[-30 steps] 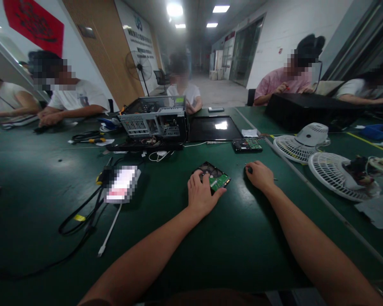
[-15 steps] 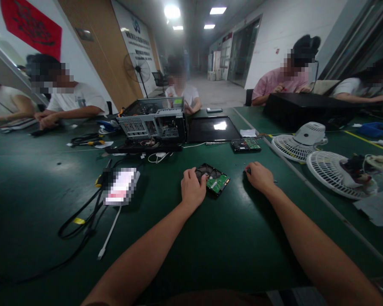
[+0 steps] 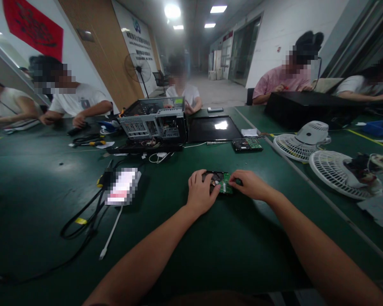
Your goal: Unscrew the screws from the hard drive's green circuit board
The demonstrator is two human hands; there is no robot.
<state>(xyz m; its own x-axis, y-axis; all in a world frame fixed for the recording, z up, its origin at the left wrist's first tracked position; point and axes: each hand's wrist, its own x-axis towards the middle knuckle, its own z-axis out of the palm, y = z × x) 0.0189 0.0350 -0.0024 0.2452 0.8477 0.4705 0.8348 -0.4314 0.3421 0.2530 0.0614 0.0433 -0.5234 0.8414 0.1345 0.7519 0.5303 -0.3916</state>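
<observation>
My left hand [image 3: 201,190] is wrapped over the left side of a hard drive [image 3: 225,183], its fingers on the drive's top and edge. The drive lies on the green table with its green circuit board facing up. At the drive's right end my right hand [image 3: 250,184] has thumb and fingers pinched together, touching or very close to the board. Something small and dark shows between these fingers, too hidden to name. A second hard drive [image 3: 247,145] rests farther back, also board side up.
An opened computer case [image 3: 153,123] stands at the back left, beside a flat black panel [image 3: 213,128]. A phone [image 3: 121,187] and black cables [image 3: 79,212] lie at left. White fan parts [image 3: 338,174] lie at right. Several people sit around the table.
My right hand has moved left from the bare table to the drive. The drive has turned to lie straighter and shifted slightly right, with my left hand on it.
</observation>
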